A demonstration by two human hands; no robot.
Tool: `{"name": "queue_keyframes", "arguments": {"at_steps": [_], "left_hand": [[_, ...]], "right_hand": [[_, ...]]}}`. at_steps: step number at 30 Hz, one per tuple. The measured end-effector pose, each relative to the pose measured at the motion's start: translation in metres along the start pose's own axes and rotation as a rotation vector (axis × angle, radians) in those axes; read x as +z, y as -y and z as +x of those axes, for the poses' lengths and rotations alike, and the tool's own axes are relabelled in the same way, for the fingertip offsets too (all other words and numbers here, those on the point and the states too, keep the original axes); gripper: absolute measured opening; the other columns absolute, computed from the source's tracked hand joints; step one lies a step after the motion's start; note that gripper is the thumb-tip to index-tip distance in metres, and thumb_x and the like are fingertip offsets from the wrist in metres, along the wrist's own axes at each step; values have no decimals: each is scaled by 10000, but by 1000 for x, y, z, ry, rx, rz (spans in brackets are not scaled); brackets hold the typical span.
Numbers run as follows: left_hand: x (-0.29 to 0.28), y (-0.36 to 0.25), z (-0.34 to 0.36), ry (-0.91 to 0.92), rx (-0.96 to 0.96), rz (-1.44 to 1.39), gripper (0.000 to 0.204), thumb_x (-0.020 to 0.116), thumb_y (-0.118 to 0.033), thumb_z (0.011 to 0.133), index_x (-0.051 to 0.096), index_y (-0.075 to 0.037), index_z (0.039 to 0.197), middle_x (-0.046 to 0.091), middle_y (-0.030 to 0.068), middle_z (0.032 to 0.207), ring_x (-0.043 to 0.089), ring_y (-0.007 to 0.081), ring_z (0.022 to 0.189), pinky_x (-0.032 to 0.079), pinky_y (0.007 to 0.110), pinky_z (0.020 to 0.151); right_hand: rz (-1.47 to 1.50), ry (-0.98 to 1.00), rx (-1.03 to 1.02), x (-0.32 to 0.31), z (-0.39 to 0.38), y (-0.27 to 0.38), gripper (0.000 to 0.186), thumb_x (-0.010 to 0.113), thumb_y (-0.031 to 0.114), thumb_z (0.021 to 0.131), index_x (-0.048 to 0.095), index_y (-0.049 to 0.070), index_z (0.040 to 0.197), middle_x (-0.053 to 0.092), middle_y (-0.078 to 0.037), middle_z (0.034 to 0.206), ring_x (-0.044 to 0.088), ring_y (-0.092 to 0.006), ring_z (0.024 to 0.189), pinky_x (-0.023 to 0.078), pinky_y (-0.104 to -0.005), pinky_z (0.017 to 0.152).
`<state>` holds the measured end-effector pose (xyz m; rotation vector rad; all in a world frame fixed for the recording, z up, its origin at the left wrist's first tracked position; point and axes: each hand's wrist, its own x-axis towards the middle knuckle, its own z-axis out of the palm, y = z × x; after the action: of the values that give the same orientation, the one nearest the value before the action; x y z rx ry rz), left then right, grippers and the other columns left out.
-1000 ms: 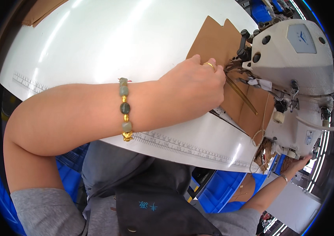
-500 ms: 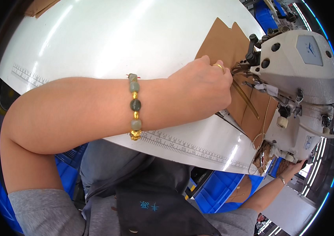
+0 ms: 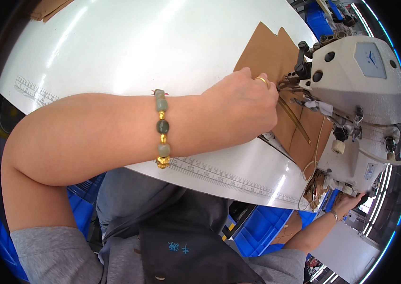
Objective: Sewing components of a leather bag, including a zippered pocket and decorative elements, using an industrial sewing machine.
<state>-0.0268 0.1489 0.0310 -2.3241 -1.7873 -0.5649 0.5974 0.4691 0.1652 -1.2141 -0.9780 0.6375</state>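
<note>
My left hand (image 3: 245, 104) lies on a brown flat piece that looks like leather (image 3: 258, 49), close beside the needle area of a white sewing machine (image 3: 347, 78). Its fingers are curled down onto the piece, and the fingertips are hidden behind the back of the hand. A narrow brass-coloured strip (image 3: 296, 120) slants across the piece just right of my knuckles. At the lower right, my right hand (image 3: 346, 204) reaches to the machine's end, its fingers closed on a dark round part like a handwheel (image 3: 363, 200).
The white table (image 3: 115, 52) has printed ruler scales along its near edge. More brown pieces (image 3: 49, 8) lie at its far left. A blue bin (image 3: 262, 229) stands below the near edge. A pale thread (image 3: 320, 142) hangs by the machine, above some brown scraps (image 3: 318, 187).
My right forearm and wrist have shifted slightly left and up, with the hand still at the machine's end. My left hand and the brown piece look nearly unmoved.
</note>
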Motion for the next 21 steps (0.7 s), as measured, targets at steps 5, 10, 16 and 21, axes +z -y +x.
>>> {"name": "queue_keyframes", "arguments": {"at_steps": [5, 10, 16, 21], "left_hand": [[0, 2, 0, 16, 10, 10, 413, 657, -123, 903, 704, 57, 1272, 680, 182, 1340, 663, 285, 1238, 551, 353, 974], [-1, 3, -2, -16, 55, 33, 421, 639, -96, 910, 684, 49, 1302, 668, 182, 1369, 656, 306, 1253, 548, 384, 1008], [-11, -1, 0, -44, 51, 1, 479, 620, -43, 883, 650, 21, 1357, 650, 162, 1402, 641, 322, 1298, 530, 415, 1072], [-12, -6, 6, -31, 23, 94, 506, 631, 5, 847, 679, -41, 1349, 658, 128, 1363, 680, 295, 1218, 588, 377, 940]], "right_hand": [[239, 180, -231, -30, 41, -39, 538, 671, 412, 1033, 570, 134, 1482, 596, -163, 1484, 573, -369, 1345, 509, -627, 1090], [521, 210, -31, -54, 62, -82, 495, 672, 346, 1027, 611, 41, 1412, 621, -164, 1457, 598, -378, 1326, 501, -641, 1108], [3, -272, -317, 18, -52, -44, 357, 504, 180, 1090, 648, -61, 1311, 678, -186, 1360, 674, -304, 1207, 528, -486, 1099], [-136, 0, -834, 105, -242, 3, 337, 459, 127, 1105, 679, -110, 1201, 742, -196, 1195, 710, -291, 1088, 544, -421, 998]]}}
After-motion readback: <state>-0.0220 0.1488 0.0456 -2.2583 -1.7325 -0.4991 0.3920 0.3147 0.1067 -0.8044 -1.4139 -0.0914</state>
